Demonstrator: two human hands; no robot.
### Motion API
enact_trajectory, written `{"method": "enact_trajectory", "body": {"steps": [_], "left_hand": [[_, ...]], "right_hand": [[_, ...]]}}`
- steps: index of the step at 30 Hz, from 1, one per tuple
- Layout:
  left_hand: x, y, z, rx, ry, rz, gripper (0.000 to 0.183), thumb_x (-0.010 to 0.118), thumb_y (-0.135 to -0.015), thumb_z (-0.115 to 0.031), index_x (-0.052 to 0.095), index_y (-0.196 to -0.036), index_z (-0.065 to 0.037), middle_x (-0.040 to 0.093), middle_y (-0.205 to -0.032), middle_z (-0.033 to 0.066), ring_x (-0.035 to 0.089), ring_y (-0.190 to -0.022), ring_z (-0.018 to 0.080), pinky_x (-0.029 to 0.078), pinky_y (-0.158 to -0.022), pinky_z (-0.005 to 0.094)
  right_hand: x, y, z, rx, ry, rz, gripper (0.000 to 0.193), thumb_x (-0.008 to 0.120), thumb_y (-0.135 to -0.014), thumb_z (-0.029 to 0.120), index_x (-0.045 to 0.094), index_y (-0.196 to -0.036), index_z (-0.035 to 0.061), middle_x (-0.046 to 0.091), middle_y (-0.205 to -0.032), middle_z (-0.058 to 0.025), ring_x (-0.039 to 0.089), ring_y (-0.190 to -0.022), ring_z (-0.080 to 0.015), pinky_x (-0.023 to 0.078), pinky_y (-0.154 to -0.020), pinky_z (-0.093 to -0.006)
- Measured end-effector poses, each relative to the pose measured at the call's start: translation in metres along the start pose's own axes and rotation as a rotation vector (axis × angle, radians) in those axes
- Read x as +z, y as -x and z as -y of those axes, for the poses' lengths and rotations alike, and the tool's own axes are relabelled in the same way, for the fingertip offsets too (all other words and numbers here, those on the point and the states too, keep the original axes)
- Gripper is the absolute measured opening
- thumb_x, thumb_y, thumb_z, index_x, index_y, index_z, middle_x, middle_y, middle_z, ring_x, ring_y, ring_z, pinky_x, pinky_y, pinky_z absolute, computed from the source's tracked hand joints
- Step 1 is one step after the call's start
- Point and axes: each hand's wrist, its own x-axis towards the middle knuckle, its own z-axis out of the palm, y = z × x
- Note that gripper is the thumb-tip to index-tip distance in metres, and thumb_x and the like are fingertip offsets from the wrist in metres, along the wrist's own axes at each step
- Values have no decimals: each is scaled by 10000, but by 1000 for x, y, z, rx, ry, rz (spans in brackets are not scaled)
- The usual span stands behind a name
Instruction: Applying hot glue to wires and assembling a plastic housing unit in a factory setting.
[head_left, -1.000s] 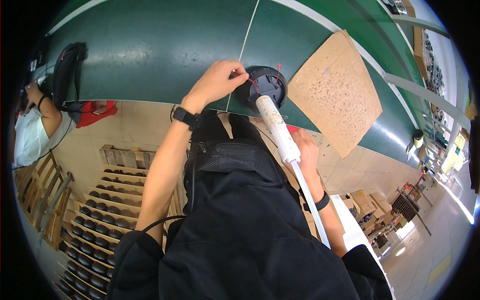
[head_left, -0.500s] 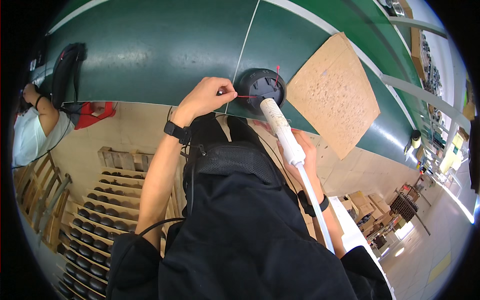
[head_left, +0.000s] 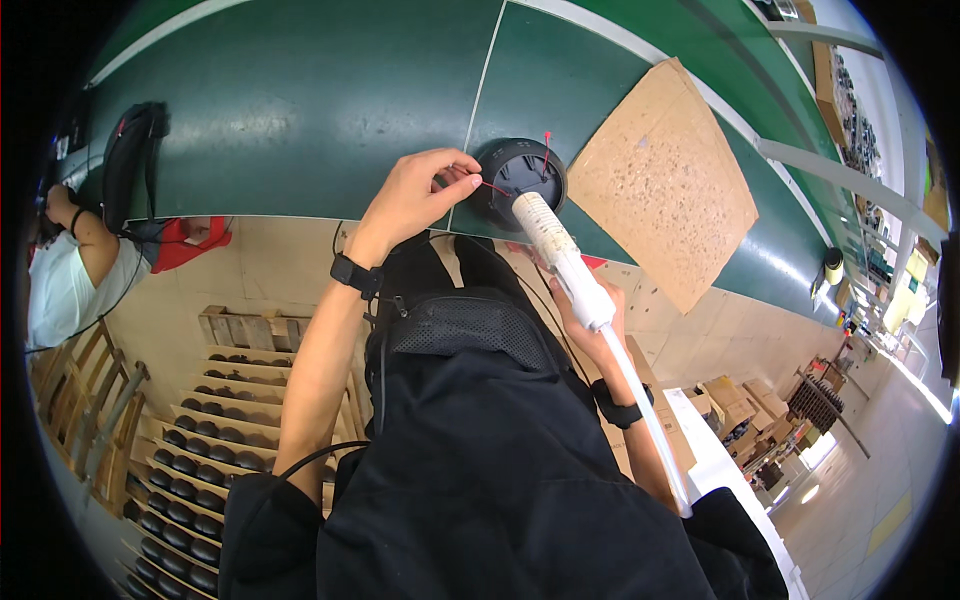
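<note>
A black round plastic housing [head_left: 500,205] lies on the green bench, its ribbed inside facing up. Two red wires come out of it; one sticks up at its far side with a red tip. My left hand [head_left: 425,192] pinches the other red wire [head_left: 494,187] between thumb and fingertips, at the housing's left rim. In my right hand [head_left: 597,318] is a white glue gun [head_left: 572,272], gripped from below and partly hiding the fingers. Its scuffed front end reaches over the near part of the housing; the very tip is hard to make out. A long pale glue stick [head_left: 650,430] runs from its back.
A glue-spotted cardboard sheet [head_left: 665,180] lies right of the housing, overhanging the bench edge. At the far left a person [head_left: 75,260] sits by a black bag [head_left: 133,165]. Racks of black round parts [head_left: 190,455] stand lower left, cardboard boxes [head_left: 745,405] lower right.
The glue gun's front end has shifted slightly left and up over the housing. My left hand has risen a little, so the pinched wire now slants upward to the left.
</note>
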Motion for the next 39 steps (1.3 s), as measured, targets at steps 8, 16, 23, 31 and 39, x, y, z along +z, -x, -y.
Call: {"method": "enact_trajectory", "body": {"steps": [8,16,23,31,39], "left_hand": [[0,12,9,13,-169,117,135,696,-892,-112,709,-936,14,662,-768,87,575,-645,147,487,-641,292],[2,11,14,-23,-183,117,154,695,-885,-138,721,-944,1,697,-808,111,638,-699,209,514,-676,331],[-2,9,8,-70,-200,134,151,696,-873,-155,730,-921,-17,710,-836,124,683,-731,261,535,-696,362],[0,6,2,-76,-60,32,253,666,-928,-254,702,-1027,-24,690,-1006,132,659,-954,290,537,-836,398],[-44,-10,100,42,-765,-667,375,603,-945,-203,589,-1299,-79,485,-1417,186,445,-1321,373,350,-1122,497]], "right_hand": [[-4,-6,4,-210,58,-15,208,762,-807,37,661,-978,-27,619,-866,-164,612,-727,-340,498,-631,-396],[2,-1,-2,-157,69,-35,230,784,-785,44,627,-937,-28,553,-799,-162,553,-678,-337,474,-597,-414],[1,2,-3,-143,78,-17,226,788,-783,44,593,-880,-18,551,-796,-172,567,-709,-348,481,-621,-416],[-3,4,-1,-95,25,11,224,783,-784,42,585,-872,-14,544,-798,-167,578,-742,-354,490,-655,-420],[-1,4,-5,-75,-3,-6,237,802,-786,82,609,-887,-11,557,-830,-167,591,-736,-364,496,-657,-428]]}}
